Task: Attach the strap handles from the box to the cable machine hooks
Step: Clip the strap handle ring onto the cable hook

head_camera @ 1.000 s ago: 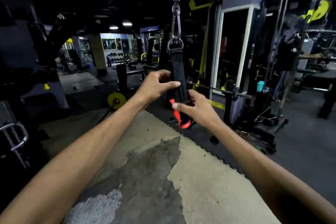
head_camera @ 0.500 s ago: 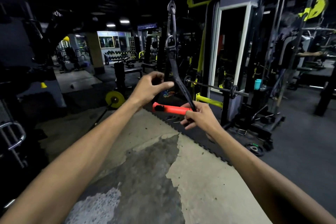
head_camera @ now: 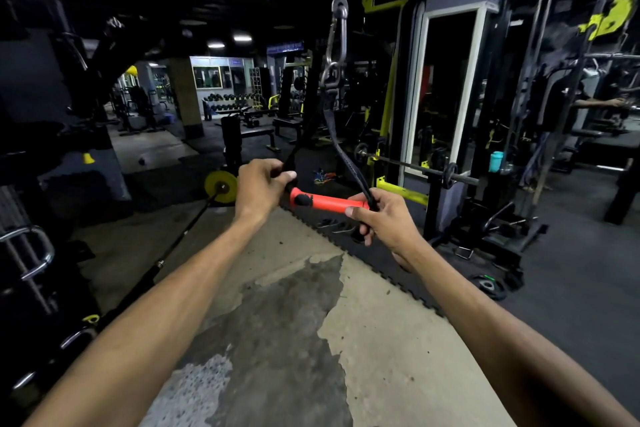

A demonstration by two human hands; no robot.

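My left hand (head_camera: pixel 262 188) is curled shut around the left end of the strap handle (head_camera: pixel 328 202), fingers wrapped over the black webbing where it meets the orange grip. A second ago those fingers only pinched the strap higher up, and the grip hung folded and nearly end-on; half a second ago the left hand had let go and hovered above the grip. Now the grip lies level between both hands, its orange length fully in view.

My right hand (head_camera: pixel 384 218) pinches the right end, at about three o'clock from the left hand, thumb pressed along the underside of the grip and fingers closed on the webbing that runs past it. It gripped the same end half a second ago.

From each end the black strap rises and meets at twelve o'clock in a metal ring (head_camera: pixel 331 74), so the handle forms an open triangle instead of the flat bundle of a second ago. The ring hangs in the cable hook (head_camera: pixel 338 40), which hangs from the cable end above, as it did before.

Beyond, at two o'clock, a barbell (head_camera: pixel 412 166) rests on a rack; at ten o'clock a yellow plate (head_camera: pixel 221 186) sits on the floor.
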